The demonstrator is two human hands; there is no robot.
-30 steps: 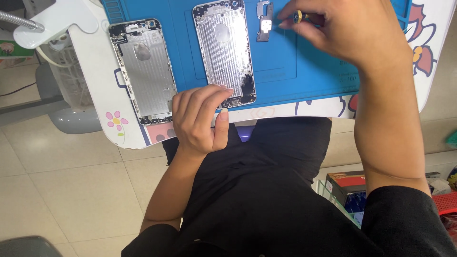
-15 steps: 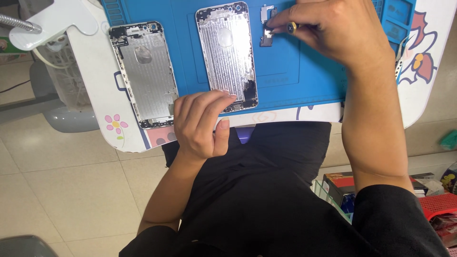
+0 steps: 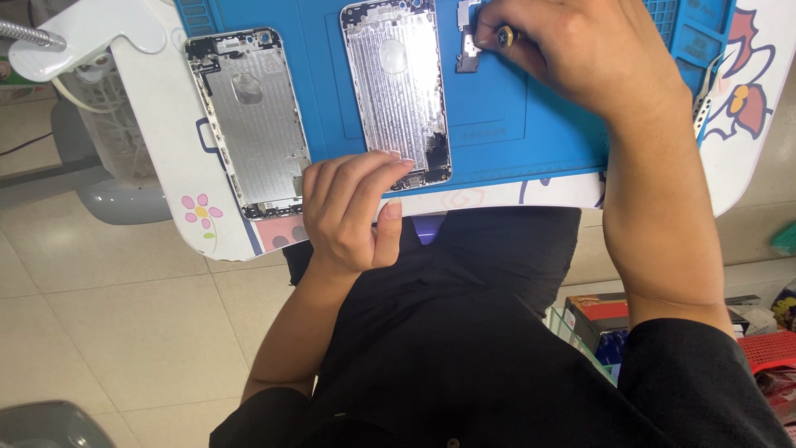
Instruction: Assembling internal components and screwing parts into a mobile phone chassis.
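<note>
Two opened silver phone housings lie face up. One housing [image 3: 400, 87] rests on the blue work mat [image 3: 514, 124]; the other housing [image 3: 249, 120] lies to its left, partly on the white table [image 3: 166, 149]. My left hand [image 3: 352, 211] sits at the table's near edge, fingertips touching the bottom end of the housing on the mat. My right hand [image 3: 580, 54] grips a small screwdriver [image 3: 503, 36] with a yellow and black end. The tip is by a small metal part [image 3: 468, 46] at the top of the mat.
A white lamp base [image 3: 91, 33] with a flexible neck stands at the table's left corner. Metal tweezers [image 3: 705, 91] lie at the mat's right edge. A white fan [image 3: 108, 158] stands on the tiled floor at left. Baskets and boxes [image 3: 746, 332] sit at lower right.
The view has shifted slightly. My right hand with the screwdriver stays by the small metal part, moved a little left. My left hand remains at the housing's bottom end.
</note>
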